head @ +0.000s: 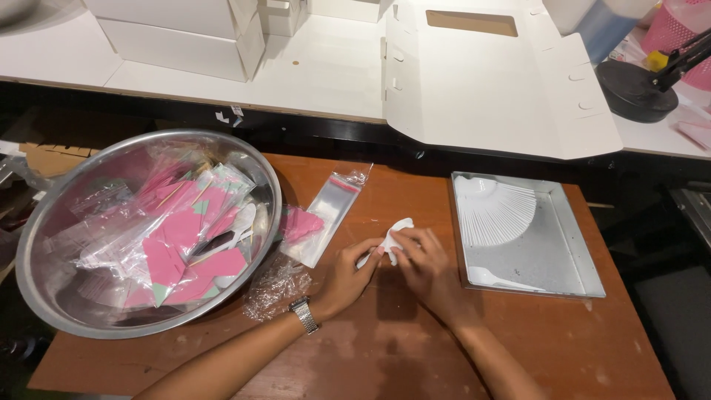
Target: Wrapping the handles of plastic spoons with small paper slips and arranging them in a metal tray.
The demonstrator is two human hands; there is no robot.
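Hands, left hand (354, 268) and right hand (420, 255), pinch white plastic spoon (393, 235); steel bowl (52, 244) left, spoon tray (574, 252) right.

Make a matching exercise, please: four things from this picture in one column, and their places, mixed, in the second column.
Things:
1. white plastic spoon
2. metal bowl
3. metal tray
4. clear bag

Places:
A. far left on the table
B. right of the hands
C. between both hands
D. flat on the table between bowl and hands

Pairs: 1-C, 2-A, 3-B, 4-D
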